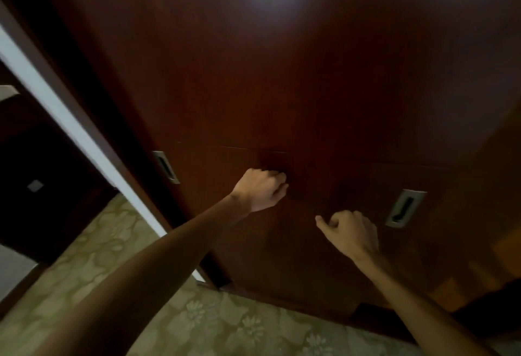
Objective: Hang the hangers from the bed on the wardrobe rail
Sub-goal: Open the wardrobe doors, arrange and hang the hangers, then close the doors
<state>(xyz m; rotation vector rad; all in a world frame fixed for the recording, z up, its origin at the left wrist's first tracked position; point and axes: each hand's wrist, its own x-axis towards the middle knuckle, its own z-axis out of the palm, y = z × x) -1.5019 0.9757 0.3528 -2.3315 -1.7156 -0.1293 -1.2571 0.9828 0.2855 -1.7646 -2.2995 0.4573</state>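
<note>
Wardrobe (282, 88) doors closed, L hand (260, 191) curled at door edge, grip unclear, R hand (349, 233) loosely curled, empty, nearby.

The wardrobe doors (282, 88) are a dark reddish brown, shiny, with a pale spot of light near the top. The two handles (166, 166) set into the doors are silver-grey with dark middles. The floor (112, 243) is yellowish green with a pale flower pattern, and a white strip (70, 121) runs beside the wardrobe.
</note>
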